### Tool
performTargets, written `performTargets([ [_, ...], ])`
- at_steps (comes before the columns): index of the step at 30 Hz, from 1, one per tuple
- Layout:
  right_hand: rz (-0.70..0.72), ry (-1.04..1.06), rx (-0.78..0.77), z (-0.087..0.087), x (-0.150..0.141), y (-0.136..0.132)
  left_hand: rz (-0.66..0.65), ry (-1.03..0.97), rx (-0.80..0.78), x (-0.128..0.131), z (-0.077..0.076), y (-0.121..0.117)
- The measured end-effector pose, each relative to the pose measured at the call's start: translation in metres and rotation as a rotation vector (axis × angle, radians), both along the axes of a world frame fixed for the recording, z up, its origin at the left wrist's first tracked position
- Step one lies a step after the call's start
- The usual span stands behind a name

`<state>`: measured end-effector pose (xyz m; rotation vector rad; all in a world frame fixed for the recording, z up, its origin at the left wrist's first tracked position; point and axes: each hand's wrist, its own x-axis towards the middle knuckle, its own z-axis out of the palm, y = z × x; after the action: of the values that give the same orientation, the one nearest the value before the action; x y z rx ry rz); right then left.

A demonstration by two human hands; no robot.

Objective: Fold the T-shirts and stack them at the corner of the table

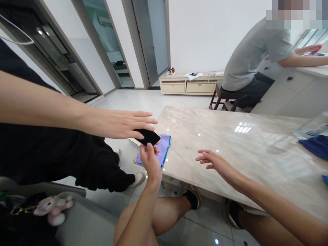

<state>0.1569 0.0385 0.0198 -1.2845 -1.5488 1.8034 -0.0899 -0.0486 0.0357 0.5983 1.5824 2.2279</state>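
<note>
Here | left fingers (pixel 150 149) grasp phone (pixel 152 137), corner rightward, long axis unclear | right fingers (pixel 205 158) released

Before me, one glossy marbled table (pixel 189 136): purple cloth (pixel 163 145), blue-edged, left end; clear container (pixel 314 128), far right; dark blue cloth (pixel 316 146), right, just nearer.

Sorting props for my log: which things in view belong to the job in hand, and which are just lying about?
In use:
- black phone, held in the left hand, with another person's hand at it
- purple cloth beneath it, probably

Seemingly lying about:
- navy cloth
- plush toy
</note>
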Motion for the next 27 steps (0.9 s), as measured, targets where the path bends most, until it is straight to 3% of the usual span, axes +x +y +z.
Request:
performTargets([
  [5, 0.126, -0.216, 0.096, -0.041, -0.010, 0.010, 0.052, -0.025, 0.038, -0.012, 0.005, -0.001],
  [8, 0.162, -0.235, 0.218, -0.069, -0.042, 0.018, 0.059, -0.070, 0.059, -0.023, 0.009, -0.002],
  [10, 0.229, -0.217, 0.396, -0.081, -0.072, 0.020, 0.073, -0.077, 0.105, -0.030, 0.010, -0.003],
  [14, 0.568, -0.152, 0.875, -0.086, -0.136, 0.016, 0.076, -0.116, 0.170, -0.041, 0.007, -0.007],
  [16, 0.750, -0.124, 1.010, -0.085, -0.160, 0.013, 0.009, -0.164, 0.122, -0.046, 0.001, -0.008],
  [18, 0.843, -0.104, 1.055, -0.086, -0.176, 0.013, -0.070, -0.175, 0.028, -0.052, -0.007, -0.008],
  [21, 0.803, -0.056, 1.002, -0.087, -0.187, 0.016, -0.160, -0.036, -0.183, -0.063, -0.021, -0.008],
  [24, 0.571, 0.007, 0.872, -0.080, -0.191, 0.023, -0.203, 0.341, -0.438, -0.072, -0.034, -0.010],
  [27, 0.352, 0.030, 0.789, -0.057, -0.190, 0.030, -0.210, 0.740, -0.700, -0.073, -0.041, -0.013],
])
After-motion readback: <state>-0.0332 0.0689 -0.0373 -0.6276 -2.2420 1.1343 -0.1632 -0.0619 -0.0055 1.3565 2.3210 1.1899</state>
